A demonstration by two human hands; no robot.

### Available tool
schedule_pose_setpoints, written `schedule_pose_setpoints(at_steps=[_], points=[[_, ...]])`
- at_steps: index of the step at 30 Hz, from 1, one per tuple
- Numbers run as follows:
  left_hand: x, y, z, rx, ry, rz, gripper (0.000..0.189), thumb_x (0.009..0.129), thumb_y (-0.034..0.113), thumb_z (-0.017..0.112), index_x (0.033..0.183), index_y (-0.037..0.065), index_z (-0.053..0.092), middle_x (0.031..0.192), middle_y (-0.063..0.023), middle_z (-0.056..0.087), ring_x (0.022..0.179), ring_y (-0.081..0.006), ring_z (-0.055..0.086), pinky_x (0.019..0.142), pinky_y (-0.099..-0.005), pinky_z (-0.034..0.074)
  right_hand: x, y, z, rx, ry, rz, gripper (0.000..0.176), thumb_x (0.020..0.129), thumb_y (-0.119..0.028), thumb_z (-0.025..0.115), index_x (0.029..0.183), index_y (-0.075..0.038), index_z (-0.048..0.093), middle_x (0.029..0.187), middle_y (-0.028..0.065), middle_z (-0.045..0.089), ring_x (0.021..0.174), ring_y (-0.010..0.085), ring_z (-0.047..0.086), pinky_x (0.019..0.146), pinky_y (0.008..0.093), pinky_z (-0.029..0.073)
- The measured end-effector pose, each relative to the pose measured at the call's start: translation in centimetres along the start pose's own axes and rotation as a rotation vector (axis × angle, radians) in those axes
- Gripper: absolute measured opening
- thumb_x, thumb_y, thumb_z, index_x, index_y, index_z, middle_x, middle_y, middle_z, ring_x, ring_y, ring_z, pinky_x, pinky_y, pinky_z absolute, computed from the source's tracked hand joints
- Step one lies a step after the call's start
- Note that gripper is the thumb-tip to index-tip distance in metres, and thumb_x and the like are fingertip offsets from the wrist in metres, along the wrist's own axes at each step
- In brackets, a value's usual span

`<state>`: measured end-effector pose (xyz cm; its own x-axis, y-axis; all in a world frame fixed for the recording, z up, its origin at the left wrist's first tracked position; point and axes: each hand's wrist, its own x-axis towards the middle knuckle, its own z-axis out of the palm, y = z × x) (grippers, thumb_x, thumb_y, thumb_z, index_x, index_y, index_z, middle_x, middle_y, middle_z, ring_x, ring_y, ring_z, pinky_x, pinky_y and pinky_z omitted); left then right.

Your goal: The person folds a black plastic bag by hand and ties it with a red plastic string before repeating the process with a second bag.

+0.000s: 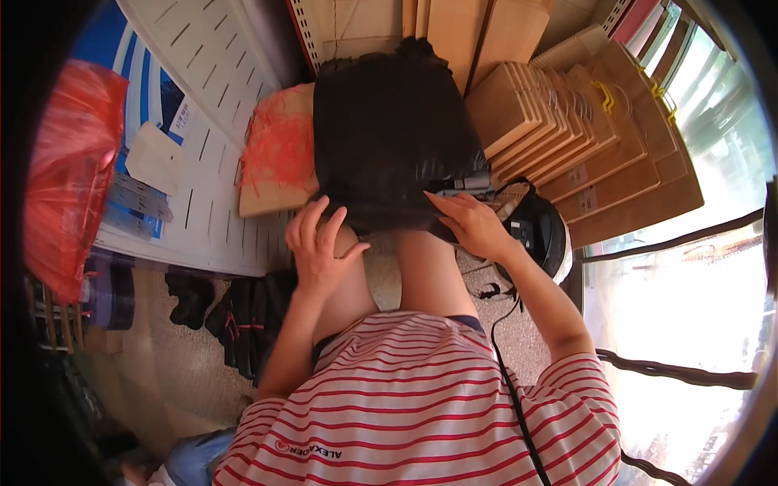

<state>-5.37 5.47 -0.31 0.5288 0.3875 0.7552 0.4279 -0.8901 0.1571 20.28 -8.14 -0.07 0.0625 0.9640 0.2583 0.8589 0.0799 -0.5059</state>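
A large black covering (393, 134), smooth like plastic or cloth, lies over something in front of my knees. My left hand (318, 243) is at its near left corner, fingers spread and slightly curled, holding nothing. On the near right edge rests my right hand (470, 220), its thumb and fingers apart around the edge of the black material; whether it pinches any of it is unclear. Beside the covering on the left is a light board (279, 154) with red strands on it. Small dark and silvery items (466, 185) lie just beyond my right hand.
White slotted shelf (203, 146) and red plastic bag (77, 170) on the left. Wooden boards (600, 138) with hooks stand at the right, above a black-and-white object (539, 235). Dark bundles (243, 324) lie on the floor; a person's blue clothing (194, 462) shows lower left.
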Motion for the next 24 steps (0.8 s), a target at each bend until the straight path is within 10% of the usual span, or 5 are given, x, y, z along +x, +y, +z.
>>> schedule_pose_setpoints(at_steps=[7,17,24], points=[[-3.6,-3.1,-1.9,-0.4,-0.675,0.128,0.039,0.067,0.026,0.078,0.097,0.005,0.065,0.096,-0.0095,0.064,0.09,-0.0284,0.062,0.085,-0.0383,0.047,-3.6,-0.6,2.6,0.076,-0.195,-0.126,0.056,0.081,-0.008,0.065,0.135,-0.01,0.05,0.118,0.0061,0.063,0.096,0.0278,0.057,0.082,0.0395,0.05],[-4.9,-4.5,-1.4,-0.401,-0.968,-0.017,0.026,0.086,0.028,0.066,0.095,0.005,0.058,0.069,-0.0131,0.062,0.074,-0.034,0.06,0.072,-0.0399,0.046,-6.1,1.1,2.9,0.133,-0.298,-0.016,0.043,0.082,-0.019,0.068,0.122,-0.008,0.055,0.088,0.0178,0.061,0.085,0.0377,0.061,0.074,0.0446,0.049],[-4.1,-4.7,-1.1,-0.223,-1.242,-0.228,0.03,0.088,0.032,0.063,0.1,0.005,0.058,0.08,-0.0156,0.063,0.083,-0.0325,0.061,0.076,-0.0438,0.046,-6.2,2.1,4.0,0.271,-0.367,0.114,0.031,0.087,-0.027,0.065,0.109,-0.006,0.058,0.086,0.018,0.066,0.082,0.0378,0.064,0.071,0.0451,0.049]])
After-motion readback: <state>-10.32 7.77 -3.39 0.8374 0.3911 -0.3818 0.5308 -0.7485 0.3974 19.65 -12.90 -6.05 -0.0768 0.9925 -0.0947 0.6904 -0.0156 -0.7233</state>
